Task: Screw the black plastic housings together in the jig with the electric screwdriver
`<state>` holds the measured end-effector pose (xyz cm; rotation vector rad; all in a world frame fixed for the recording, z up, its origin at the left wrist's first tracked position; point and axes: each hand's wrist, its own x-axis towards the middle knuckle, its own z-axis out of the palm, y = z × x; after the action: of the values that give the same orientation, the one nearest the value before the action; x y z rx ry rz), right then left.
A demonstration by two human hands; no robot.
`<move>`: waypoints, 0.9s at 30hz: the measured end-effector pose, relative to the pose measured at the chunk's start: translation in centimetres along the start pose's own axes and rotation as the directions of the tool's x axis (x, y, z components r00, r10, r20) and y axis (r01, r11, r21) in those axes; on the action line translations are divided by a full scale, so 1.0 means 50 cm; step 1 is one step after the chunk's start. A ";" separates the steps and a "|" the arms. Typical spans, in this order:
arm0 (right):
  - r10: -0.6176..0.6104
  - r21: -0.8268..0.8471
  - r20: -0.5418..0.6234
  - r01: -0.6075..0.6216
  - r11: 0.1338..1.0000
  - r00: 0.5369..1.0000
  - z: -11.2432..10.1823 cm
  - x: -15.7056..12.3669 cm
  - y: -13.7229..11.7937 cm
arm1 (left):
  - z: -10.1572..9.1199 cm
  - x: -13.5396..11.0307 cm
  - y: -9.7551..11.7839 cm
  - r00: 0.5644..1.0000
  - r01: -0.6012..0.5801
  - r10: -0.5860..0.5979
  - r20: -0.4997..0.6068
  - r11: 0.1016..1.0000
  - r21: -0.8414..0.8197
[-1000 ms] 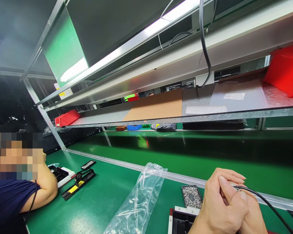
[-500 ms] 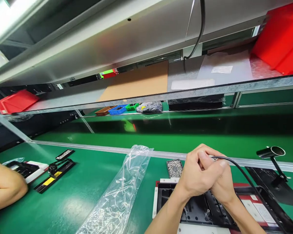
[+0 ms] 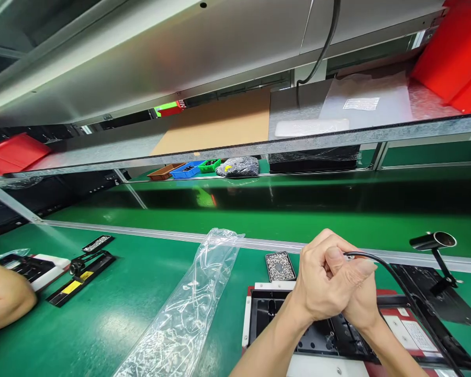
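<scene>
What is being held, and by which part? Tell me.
The left hand and right hand hold the black cable, apparently near one end, which they cover.

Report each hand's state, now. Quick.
Left hand: closed, at the end of the black cable.
Right hand: closed, clasped with the left around that same cable end; exact grip hidden.

Lower right of the frame: a person's bare left hand [image 3: 322,280] and right hand [image 3: 361,303], clasped together about a thin black cable [image 3: 381,261], above a rectangular black plastic housing [image 3: 314,341]. Lower centre: a long bag of clear plastic [image 3: 192,298]. Lower left: a co-worker's bare arm [image 3: 8,296]. Upper right: a red plastic bin [image 3: 455,57].
</scene>
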<state>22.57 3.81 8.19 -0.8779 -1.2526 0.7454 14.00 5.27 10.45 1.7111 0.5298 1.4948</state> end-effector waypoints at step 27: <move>-0.028 -0.018 0.030 0.028 0.999 0.999 -0.001 -0.001 0.013 | 0.000 -0.003 -0.012 0.997 -0.063 0.063 -0.047 0.998 0.000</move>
<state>22.59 4.11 7.58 -0.8652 -1.2976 0.7279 14.09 5.48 9.89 1.7093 0.5034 1.5823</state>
